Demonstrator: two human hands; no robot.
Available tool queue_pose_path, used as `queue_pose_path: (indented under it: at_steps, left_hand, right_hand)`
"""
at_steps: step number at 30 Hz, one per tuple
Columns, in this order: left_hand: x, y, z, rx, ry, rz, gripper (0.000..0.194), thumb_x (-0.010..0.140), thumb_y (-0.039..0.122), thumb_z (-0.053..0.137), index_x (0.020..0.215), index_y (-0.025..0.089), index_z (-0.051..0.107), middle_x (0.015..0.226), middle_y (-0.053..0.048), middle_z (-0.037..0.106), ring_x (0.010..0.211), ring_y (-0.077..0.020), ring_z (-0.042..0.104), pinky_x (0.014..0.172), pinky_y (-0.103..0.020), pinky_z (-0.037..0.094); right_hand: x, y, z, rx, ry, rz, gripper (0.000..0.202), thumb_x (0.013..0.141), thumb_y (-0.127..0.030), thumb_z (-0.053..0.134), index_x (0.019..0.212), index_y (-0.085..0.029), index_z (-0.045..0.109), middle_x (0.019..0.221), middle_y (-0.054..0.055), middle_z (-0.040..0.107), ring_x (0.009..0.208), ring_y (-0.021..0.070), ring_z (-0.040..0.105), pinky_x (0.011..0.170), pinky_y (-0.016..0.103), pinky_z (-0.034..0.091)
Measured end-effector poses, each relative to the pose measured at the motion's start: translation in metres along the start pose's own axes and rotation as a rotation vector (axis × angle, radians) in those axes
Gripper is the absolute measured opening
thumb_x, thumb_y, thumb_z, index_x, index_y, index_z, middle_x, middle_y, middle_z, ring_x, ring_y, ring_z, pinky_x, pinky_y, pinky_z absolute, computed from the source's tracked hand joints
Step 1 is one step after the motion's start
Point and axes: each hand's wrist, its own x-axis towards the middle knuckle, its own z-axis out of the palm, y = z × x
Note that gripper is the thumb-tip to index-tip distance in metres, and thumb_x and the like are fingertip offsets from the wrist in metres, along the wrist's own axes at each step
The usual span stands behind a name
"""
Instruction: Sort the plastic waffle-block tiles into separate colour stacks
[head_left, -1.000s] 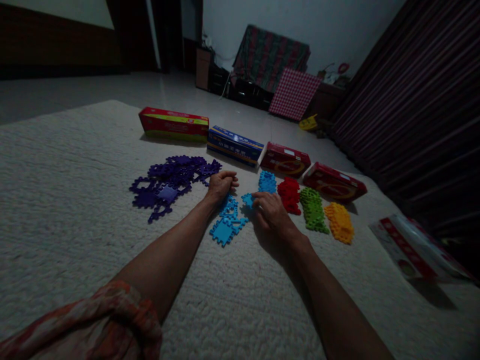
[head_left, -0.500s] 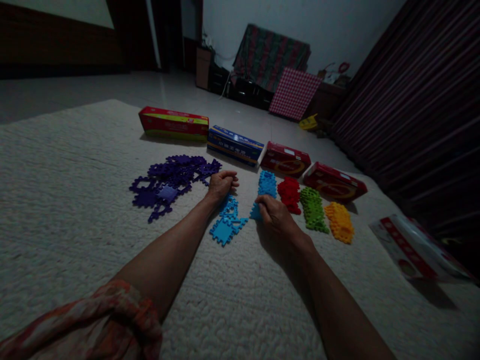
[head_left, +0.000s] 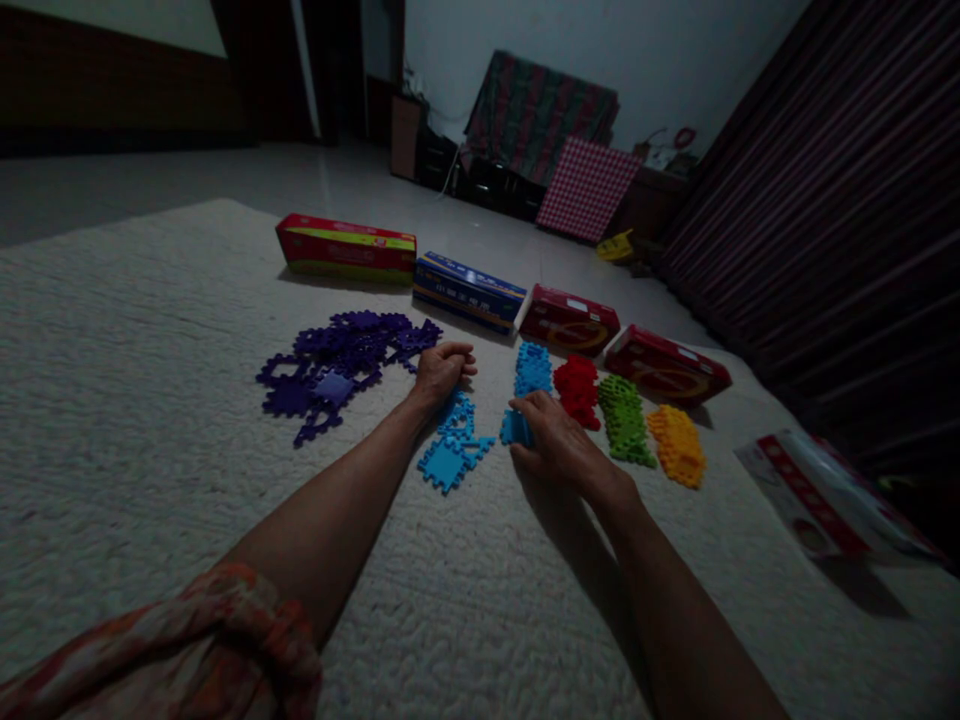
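Observation:
My right hand (head_left: 553, 436) is over the near end of a row of light-blue interlocking plastic pieces (head_left: 533, 368). Its thumb and fingers are apart, with a flat blue piece (head_left: 515, 428) between them on the mat. My left hand (head_left: 442, 372) rests on the mat, fingers loosely curled; what is under them, if anything, is hidden. Just below it lie loose light-blue pieces (head_left: 444, 463), some square and flat, some open-framed. A heap of dark purple pieces (head_left: 349, 350) spreads to the left of that hand.
Right of the blue row are stacked red pieces (head_left: 577, 390), green pieces (head_left: 626, 420) and yellow pieces (head_left: 677, 446). Behind stand a red-and-yellow box (head_left: 345, 250), a blue box (head_left: 469, 292) and two dark red boxes (head_left: 570, 320). A plastic-wrapped package (head_left: 814, 495) lies at right.
My right thumb has moved away from the fingers, and the hand has opened at the near end of the blue row. My left hand stays where it was.

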Motion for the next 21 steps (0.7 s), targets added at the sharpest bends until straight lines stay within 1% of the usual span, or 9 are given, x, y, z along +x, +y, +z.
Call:
queue_pose_path:
  at_steps: [6, 9, 12, 16, 19, 21]
  left_hand:
    - [0.002, -0.002, -0.001, 0.004, -0.002, 0.003, 0.025, 0.060, 0.004, 0.053, 0.079, 0.014, 0.067, 0.066, -0.001, 0.065, 0.054, -0.0108, 0.062, 0.048, -0.019, 0.045]
    - [0.003, -0.003, -0.002, 0.003, -0.004, 0.006, 0.025, 0.060, 0.004, 0.053, 0.079, 0.013, 0.067, 0.066, -0.002, 0.065, 0.053, -0.0110, 0.061, 0.049, -0.020, 0.045]
    - [0.004, -0.003, -0.001, -0.002, -0.002, 0.004, 0.026, 0.061, 0.003, 0.053, 0.079, 0.014, 0.067, 0.066, -0.002, 0.065, 0.053, -0.0108, 0.061, 0.048, -0.019, 0.044]
    - [0.003, -0.003, 0.000, -0.015, -0.006, 0.006, 0.025, 0.062, 0.003, 0.052, 0.079, 0.013, 0.067, 0.067, -0.002, 0.064, 0.053, -0.0107, 0.061, 0.046, -0.019, 0.044]
    - [0.001, -0.001, 0.000, -0.019, -0.006, 0.000, 0.024, 0.062, 0.003, 0.052, 0.080, 0.013, 0.066, 0.067, -0.001, 0.064, 0.052, -0.0110, 0.060, 0.046, -0.020, 0.045]
    - [0.001, -0.001, 0.000, -0.020, -0.003, -0.005, 0.024, 0.062, 0.004, 0.053, 0.080, 0.014, 0.066, 0.067, -0.001, 0.063, 0.051, -0.0106, 0.059, 0.046, -0.020, 0.046]
  right_hand:
    - [-0.001, 0.005, 0.003, -0.054, -0.037, -0.035, 0.049, 0.082, -0.016, 0.065, 0.130, -0.022, 0.055, 0.121, 0.011, 0.058, 0.109, 0.0257, 0.058, 0.096, 0.039, 0.048]
    - [-0.002, 0.007, 0.003, -0.045, -0.010, -0.061, 0.050, 0.080, -0.015, 0.066, 0.128, -0.025, 0.056, 0.120, 0.010, 0.060, 0.107, 0.0246, 0.059, 0.095, 0.037, 0.049]
    - [0.001, 0.014, -0.001, -0.038, 0.067, -0.079, 0.052, 0.080, -0.017, 0.065, 0.131, -0.024, 0.056, 0.120, 0.011, 0.061, 0.106, 0.0256, 0.060, 0.093, 0.039, 0.051]
    - [0.009, 0.034, -0.008, -0.029, 0.267, -0.096, 0.055, 0.082, -0.023, 0.064, 0.136, -0.019, 0.054, 0.123, 0.016, 0.060, 0.114, 0.0319, 0.059, 0.095, 0.047, 0.052]
    - [0.014, 0.046, -0.003, -0.047, 0.388, -0.076, 0.055, 0.081, -0.023, 0.063, 0.135, -0.015, 0.053, 0.125, 0.019, 0.059, 0.120, 0.0352, 0.056, 0.100, 0.052, 0.049]
    - [0.015, 0.047, 0.003, -0.051, 0.404, -0.062, 0.056, 0.081, -0.022, 0.062, 0.136, -0.015, 0.053, 0.127, 0.020, 0.059, 0.121, 0.0355, 0.055, 0.102, 0.054, 0.048]
